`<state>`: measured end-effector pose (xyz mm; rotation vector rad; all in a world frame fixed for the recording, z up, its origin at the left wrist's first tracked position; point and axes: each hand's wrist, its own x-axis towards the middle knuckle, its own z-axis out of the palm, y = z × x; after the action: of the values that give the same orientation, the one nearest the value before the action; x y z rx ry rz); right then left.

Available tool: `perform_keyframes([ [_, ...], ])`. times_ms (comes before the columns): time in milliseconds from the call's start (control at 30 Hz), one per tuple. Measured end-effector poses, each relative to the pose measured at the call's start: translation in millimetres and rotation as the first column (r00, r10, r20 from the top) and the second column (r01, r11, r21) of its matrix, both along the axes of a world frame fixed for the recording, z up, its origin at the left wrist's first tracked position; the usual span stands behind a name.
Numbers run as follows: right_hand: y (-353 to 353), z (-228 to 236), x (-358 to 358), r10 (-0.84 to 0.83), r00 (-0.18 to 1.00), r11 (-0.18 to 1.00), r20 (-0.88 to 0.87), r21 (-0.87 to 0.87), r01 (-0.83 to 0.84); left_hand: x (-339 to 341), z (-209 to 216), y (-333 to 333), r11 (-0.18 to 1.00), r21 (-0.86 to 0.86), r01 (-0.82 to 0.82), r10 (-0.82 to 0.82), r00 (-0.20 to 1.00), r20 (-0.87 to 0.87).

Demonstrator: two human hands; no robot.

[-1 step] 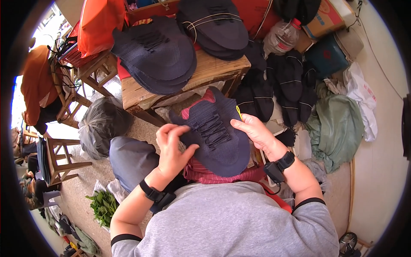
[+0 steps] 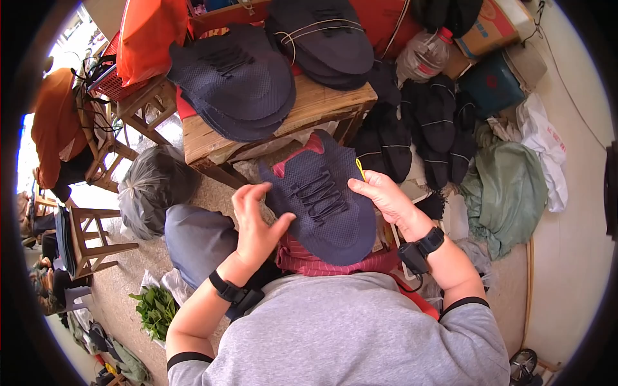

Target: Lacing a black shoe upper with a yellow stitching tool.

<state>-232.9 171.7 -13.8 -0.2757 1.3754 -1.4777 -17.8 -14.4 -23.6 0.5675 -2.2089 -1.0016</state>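
Note:
A flat, dark navy shoe upper (image 2: 351, 225) with black lacing zigzagging down its middle lies over my lap, its rounded toe toward me. My right hand (image 2: 385, 196) pinches its right edge, thumb on top and fingers beneath. A thin yellow loop (image 2: 359, 168) sticks up beside that thumb; what it belongs to is hidden. At the left edge of the upper, my left hand (image 2: 254, 222) is open, thumb and fingers spread with nothing between them. The thumb tip is close to the fabric; whether it touches, I cannot tell. Red striped cloth (image 2: 309, 257) shows under the upper.
Ahead, a wooden stool (image 2: 322, 116) bears a stack of similar uppers (image 2: 238, 83) and a string-tied bundle (image 2: 325, 38). Tied black bundles (image 2: 434, 122) lie at the right, near a green sack (image 2: 508, 186). A grey plastic bag (image 2: 154, 186) and leafy greens (image 2: 154, 312) sit on the left.
My left hand's fingers have spread and shifted slightly left, away from the upper's edge. The right hand has stayed nearly still, holding the upper.

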Motion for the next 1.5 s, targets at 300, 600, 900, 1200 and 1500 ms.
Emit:
perform_keyframes([
  [300,15,9,-4,0.046,0.991,0.997,0.129,0.055,-0.053,3,-24,-18,0.439,0.881,0.175,-0.090,0.984,-0.151],
  [600,-3,70,22,0.250,0.967,0.966,0.038,0.063,-0.252,24,-12,-37,0.411,0.899,0.151,-0.015,0.987,-0.159],
  [900,-106,167,-10,0.148,0.985,0.939,-0.090,-0.300,-0.169,68,42,-78,0.717,0.696,0.043,0.293,0.887,-0.357],
  [1200,-225,93,-100,0.000,0.152,0.969,-0.988,0.037,0.245,165,-2,-111,0.670,0.682,-0.293,0.612,0.739,-0.283],
  [1500,-128,65,-21,0.074,0.167,0.996,-0.983,0.064,-0.064,289,-188,-85,0.297,0.746,-0.596,0.782,0.600,0.168],
])
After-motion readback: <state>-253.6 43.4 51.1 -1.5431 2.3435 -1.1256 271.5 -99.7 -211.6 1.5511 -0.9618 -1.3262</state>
